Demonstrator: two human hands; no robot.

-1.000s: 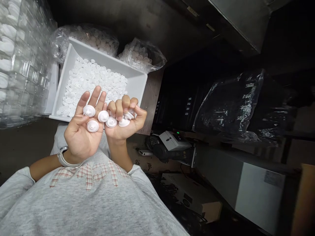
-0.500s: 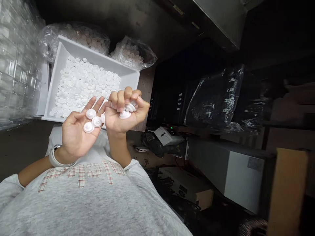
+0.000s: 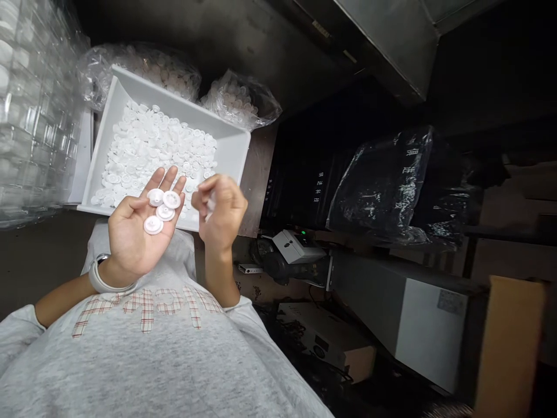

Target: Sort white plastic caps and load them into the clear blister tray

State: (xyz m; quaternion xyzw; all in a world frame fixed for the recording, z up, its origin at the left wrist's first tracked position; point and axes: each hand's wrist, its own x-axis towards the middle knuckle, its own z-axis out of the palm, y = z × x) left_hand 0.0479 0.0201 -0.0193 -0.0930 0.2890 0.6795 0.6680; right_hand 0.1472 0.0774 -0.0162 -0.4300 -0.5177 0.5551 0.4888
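My left hand [image 3: 137, 226] lies palm up with fingers stretched out, and several small white plastic caps [image 3: 162, 208] rest on its fingers. Right beside it my right hand [image 3: 220, 212] is curled closed and smeared by motion; a bit of white shows between its fingers. Both hands hover at the near edge of a white tray [image 3: 230, 154] heaped with many more white caps [image 3: 152, 142]. A watch sits on my left wrist.
Two clear bags of white caps [image 3: 241, 98] lie behind the tray. Stacked clear plastic trays [image 3: 30, 110] stand at the left. A black plastic bag [image 3: 387, 186], a small grey device [image 3: 296, 244] and boxes sit at the right.
My right hand has turned and closed tighter, hiding the caps it showed. The caps on my left hand have gathered nearer its fingertips. The hands moved slightly apart.
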